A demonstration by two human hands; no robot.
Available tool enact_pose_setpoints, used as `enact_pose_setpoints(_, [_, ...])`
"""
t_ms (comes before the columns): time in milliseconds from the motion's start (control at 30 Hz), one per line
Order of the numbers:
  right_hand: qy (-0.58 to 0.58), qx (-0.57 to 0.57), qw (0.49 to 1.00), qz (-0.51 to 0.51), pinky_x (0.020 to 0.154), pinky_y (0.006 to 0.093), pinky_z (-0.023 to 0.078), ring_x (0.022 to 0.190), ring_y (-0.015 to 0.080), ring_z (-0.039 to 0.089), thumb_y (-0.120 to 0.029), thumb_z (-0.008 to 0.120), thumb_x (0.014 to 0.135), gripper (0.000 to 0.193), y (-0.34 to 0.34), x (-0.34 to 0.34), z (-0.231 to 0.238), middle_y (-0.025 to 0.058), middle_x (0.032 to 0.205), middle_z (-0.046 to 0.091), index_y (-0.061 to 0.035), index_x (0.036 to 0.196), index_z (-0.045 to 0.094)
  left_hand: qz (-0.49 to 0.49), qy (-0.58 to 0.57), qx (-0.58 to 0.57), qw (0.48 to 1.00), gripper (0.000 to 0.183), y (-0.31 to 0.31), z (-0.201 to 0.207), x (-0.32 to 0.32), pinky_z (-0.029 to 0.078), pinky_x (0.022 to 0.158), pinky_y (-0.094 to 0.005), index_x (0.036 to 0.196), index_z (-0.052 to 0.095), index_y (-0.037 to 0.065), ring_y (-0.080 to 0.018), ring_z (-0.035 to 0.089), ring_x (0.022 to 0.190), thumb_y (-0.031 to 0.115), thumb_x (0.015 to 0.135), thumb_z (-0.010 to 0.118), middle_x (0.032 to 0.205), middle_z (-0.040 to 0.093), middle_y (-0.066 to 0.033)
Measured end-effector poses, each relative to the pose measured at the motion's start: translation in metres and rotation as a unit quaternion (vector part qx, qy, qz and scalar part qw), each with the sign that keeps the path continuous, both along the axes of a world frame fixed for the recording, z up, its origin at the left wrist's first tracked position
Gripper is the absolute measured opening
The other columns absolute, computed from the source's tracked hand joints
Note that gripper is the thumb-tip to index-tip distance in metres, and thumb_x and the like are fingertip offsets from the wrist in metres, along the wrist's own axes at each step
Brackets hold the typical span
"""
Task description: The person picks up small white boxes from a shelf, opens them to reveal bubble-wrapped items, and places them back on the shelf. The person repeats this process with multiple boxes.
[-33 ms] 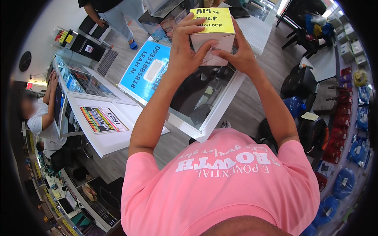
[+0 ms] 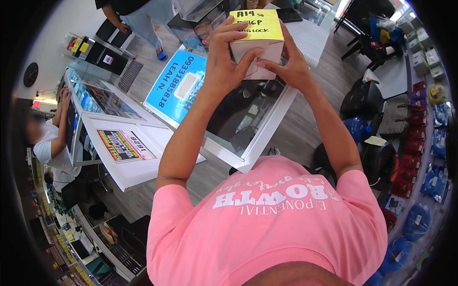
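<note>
Shop with glass display counter [image 2: 248, 119] | left hand [image 2: 226, 62] clasps small white box with yellow note [image 2: 256, 35], fingers curled | right hand [image 2: 291, 66] grips its other side

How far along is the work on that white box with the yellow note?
Done: the yellow note sits stuck on top of the white box. In hand: the left hand and right hand both grip the box above the glass counter. Left: the box looks closed and is not yet set down.

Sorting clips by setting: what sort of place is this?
Probably a small phone or electronics shop: glass display counters, packaged goods hanging along the wall, and both hands holding a small white box.
</note>
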State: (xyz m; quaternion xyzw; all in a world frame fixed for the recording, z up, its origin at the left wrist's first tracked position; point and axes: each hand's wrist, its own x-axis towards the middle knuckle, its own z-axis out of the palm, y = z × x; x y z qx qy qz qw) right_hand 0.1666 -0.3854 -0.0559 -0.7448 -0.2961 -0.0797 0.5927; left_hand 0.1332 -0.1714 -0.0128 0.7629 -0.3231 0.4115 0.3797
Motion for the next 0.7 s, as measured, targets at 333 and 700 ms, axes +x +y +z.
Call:
enact_pose_setpoints(333, [0.007, 0.010, 0.999, 0.043, 0.123, 0.0492, 0.038, 0.149, 0.0339, 0.045, -0.030, 0.090, 0.082, 0.113, -0.004, 0.005, 0.003, 0.0176, 0.165, 0.039, -0.0183, 0.169, 0.018, 0.037, -0.037, -0.027, 0.998, 0.053, -0.012, -0.003, -0.003, 0.042, 0.114, -0.0502, 0.123, 0.051, 0.007, -0.0414, 0.050, 0.141, 0.007, 0.084, 0.086, 0.137, 0.063, -0.0151])
enact_pose_setpoints(700, [0.042, -0.017, 0.995, 0.091, 0.126, 0.0473, 0.033, 0.153, 0.0313, 0.038, -0.024, 0.090, 0.081, 0.116, -0.016, 0.007, 0.015, 0.0156, 0.170, 0.032, -0.0202, 0.170, 0.015, 0.073, -0.076, -0.006, 0.994, 0.054, -0.015, -0.003, -0.002, 0.045, 0.110, -0.0501, 0.124, 0.051, 0.009, -0.0408, 0.054, 0.135, 0.009, 0.083, 0.086, 0.134, 0.064, -0.0125])
